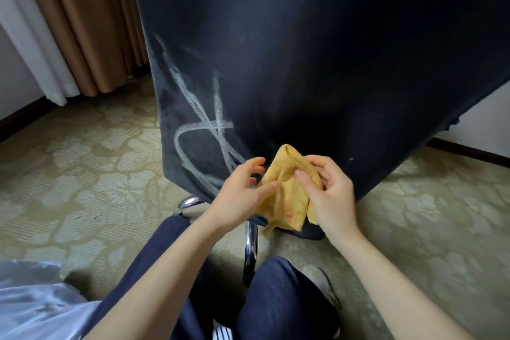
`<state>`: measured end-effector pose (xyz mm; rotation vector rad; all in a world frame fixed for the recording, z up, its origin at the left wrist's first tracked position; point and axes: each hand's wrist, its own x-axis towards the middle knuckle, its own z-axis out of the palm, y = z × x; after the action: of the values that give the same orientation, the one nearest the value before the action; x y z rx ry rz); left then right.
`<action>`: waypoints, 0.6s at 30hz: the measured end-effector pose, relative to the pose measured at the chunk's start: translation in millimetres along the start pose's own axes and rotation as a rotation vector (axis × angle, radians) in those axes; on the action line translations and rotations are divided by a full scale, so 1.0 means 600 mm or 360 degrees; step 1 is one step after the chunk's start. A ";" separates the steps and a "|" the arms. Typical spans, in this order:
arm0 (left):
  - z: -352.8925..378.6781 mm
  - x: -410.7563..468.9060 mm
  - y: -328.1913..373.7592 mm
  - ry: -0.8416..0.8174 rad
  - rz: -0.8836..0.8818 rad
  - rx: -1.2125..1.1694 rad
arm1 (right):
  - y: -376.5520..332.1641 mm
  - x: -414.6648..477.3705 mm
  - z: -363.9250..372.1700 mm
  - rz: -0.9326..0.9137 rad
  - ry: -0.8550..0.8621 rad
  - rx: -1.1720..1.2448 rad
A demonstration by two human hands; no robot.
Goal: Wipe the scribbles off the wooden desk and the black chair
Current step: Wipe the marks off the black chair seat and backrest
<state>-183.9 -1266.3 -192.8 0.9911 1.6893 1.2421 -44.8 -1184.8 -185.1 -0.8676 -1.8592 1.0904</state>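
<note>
Both hands met just above the knees, in dark trousers [278, 298]. The right hand [334, 196] gripped a bunched yellow cloth [287, 193], thumb pressed on its front and fingers curled behind. The left hand [240, 193] lay loosely spread, thumb tip on the cloth and fingers curved beside its edge without plainly closing on it. It looked like a regather of the rag between strokes.

Below the cloth ran the chrome frame [250, 246] of the black chair [317, 63], whose fabric back rose right behind the hands and filled most of the view. White scribbles [204, 119] still marked its lower left: a loop crossed by long slanting strokes, with fainter smears higher up. The right part of the back looked nearly bare, so the chair seemed partly done. The wooden desk was not in view.

To do this step well, I would fold the cloth to a fresh face and make a firm pad. Steadying the slack fabric with the free hand should help, working from the loop upward in short overlapping passes, not smearing the chalky lines wider.

Beyond lay patterned carpet [82, 174] and a brown curtain [91, 22]. No brand, label or legible writing showed; the marks formed no letters.
</note>
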 end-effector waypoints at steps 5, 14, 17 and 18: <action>0.020 -0.026 0.009 0.0241 0.0180 -0.0160 | -0.030 -0.025 0.019 0.0742 0.0241 0.0967; 0.010 -0.019 0.060 0.0729 0.0326 0.0393 | -0.080 -0.028 0.016 0.1178 0.0304 0.1501; 0.001 -0.013 0.068 0.0745 0.0284 0.0185 | -0.099 -0.015 -0.002 0.0637 0.0727 0.1036; -0.001 -0.013 0.069 0.0723 0.0277 0.0103 | -0.114 -0.009 -0.006 0.0355 0.0864 0.0826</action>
<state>-176.1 -1265.2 -151.3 0.9590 2.0300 1.6292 -50.2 -1215.3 -123.5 -0.9495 -0.9899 1.2420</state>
